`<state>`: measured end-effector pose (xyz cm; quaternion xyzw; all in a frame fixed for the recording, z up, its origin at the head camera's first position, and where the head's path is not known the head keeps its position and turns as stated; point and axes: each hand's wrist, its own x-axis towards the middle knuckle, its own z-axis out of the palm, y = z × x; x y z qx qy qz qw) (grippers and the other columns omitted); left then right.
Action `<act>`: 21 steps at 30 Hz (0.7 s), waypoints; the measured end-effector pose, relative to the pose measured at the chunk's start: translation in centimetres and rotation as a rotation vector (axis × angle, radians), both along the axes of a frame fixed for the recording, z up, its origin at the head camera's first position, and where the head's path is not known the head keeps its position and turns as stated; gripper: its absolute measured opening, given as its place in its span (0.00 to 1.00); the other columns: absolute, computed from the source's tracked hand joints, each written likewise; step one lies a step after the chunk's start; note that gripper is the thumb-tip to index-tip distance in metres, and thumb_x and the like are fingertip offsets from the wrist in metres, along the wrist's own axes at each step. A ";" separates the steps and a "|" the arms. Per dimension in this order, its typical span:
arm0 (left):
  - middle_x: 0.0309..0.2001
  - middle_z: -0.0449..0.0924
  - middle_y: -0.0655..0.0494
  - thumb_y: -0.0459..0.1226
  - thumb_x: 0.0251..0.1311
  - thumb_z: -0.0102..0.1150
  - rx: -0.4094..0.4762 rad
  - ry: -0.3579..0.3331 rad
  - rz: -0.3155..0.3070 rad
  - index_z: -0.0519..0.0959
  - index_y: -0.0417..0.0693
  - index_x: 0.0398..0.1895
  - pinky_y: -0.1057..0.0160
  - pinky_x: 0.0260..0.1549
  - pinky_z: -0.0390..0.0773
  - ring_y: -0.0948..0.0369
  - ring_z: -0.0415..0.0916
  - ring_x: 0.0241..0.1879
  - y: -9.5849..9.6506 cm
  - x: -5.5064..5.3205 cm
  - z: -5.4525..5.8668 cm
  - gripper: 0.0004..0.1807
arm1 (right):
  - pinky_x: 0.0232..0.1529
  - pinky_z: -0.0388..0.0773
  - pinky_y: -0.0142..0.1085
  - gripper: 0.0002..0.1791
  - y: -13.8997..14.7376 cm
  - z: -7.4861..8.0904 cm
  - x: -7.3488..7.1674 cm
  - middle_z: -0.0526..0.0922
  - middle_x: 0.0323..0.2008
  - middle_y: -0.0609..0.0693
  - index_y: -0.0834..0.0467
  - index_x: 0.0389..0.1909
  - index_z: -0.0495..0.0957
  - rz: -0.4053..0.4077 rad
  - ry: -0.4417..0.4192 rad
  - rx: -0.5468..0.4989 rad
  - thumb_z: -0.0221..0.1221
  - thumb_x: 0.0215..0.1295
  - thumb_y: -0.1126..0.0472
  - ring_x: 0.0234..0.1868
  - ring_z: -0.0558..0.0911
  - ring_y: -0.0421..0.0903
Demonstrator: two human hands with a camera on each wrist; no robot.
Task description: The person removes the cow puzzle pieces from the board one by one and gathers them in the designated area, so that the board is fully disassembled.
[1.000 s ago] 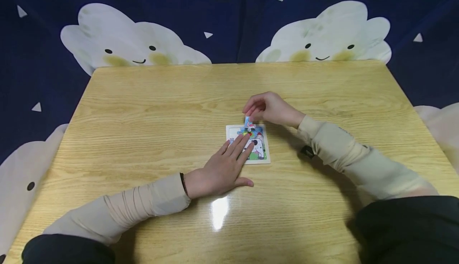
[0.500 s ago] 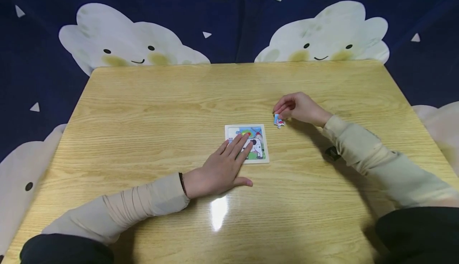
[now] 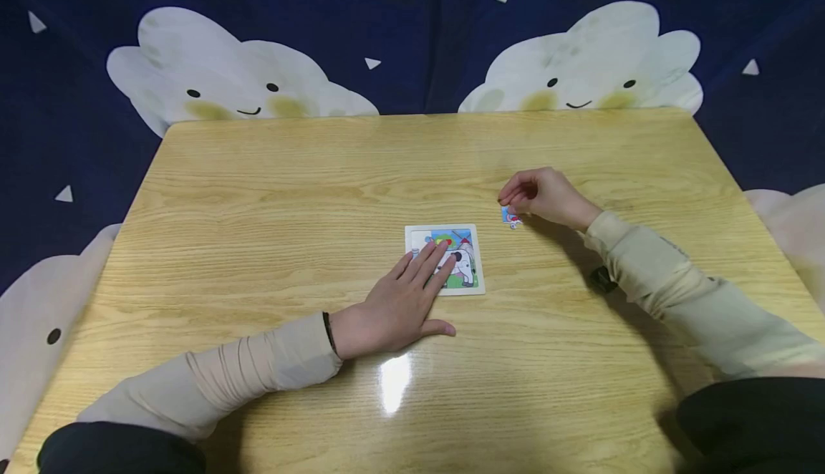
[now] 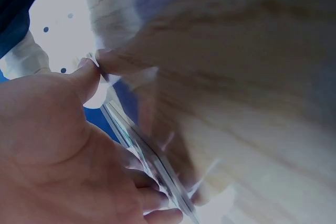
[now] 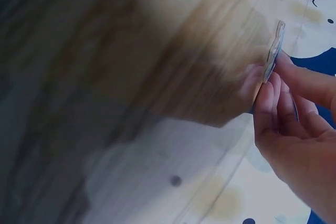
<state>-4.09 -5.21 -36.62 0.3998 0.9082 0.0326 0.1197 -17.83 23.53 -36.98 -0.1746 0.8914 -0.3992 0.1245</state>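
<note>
A small square jigsaw puzzle in a pale frame lies on the wooden table, its picture showing a black-and-white cow. Straight fingers of my left hand rest across its lower left, covering part of the picture; the upper left corner inside the frame is plain white. In the left wrist view the tray edge runs along those fingers. To the right and beyond the frame, my right hand pinches a blue puzzle piece with a bit of red and white. The right wrist view shows this piece edge-on between thumb and fingers.
The light wood table reaches back to a dark blue curtain printed with smiling clouds and white triangles. A bright light reflection lies on the tabletop near the left hand. A dark object shows beneath the right sleeve.
My right hand has carried the puzzle piece from the top of the frame out to the right, slowing in the last half second. The left hand has stayed on the puzzle.
</note>
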 end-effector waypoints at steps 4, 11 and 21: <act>0.78 0.36 0.40 0.64 0.66 0.44 0.003 -0.006 0.002 0.44 0.38 0.78 0.50 0.71 0.46 0.47 0.35 0.76 0.0 0.0 0.0 0.51 | 0.31 0.75 0.26 0.10 0.1 0.5 0.2 0.86 0.35 0.59 0.68 0.40 0.83 -0.014 -0.007 -0.011 0.64 0.57 0.77 0.34 0.83 0.48; 0.78 0.38 0.40 0.65 0.65 0.45 0.007 0.034 -0.032 0.46 0.38 0.77 0.50 0.71 0.47 0.49 0.37 0.76 0.5 0.1 0.3 0.51 | 0.33 0.78 0.27 0.08 -0.5 1.4 2.0 0.86 0.36 0.61 0.68 0.40 0.83 0.063 0.013 -0.069 0.64 0.59 0.76 0.34 0.85 0.48; 0.78 0.36 0.42 0.66 0.66 0.41 -0.027 0.004 -0.070 0.44 0.40 0.78 0.50 0.71 0.48 0.50 0.35 0.76 1.9 -0.1 0.5 0.51 | 0.39 0.80 0.33 0.08 -6.1 0.9 3.7 0.87 0.35 0.57 0.68 0.39 0.83 0.177 0.066 -0.095 0.61 0.60 0.78 0.37 0.86 0.50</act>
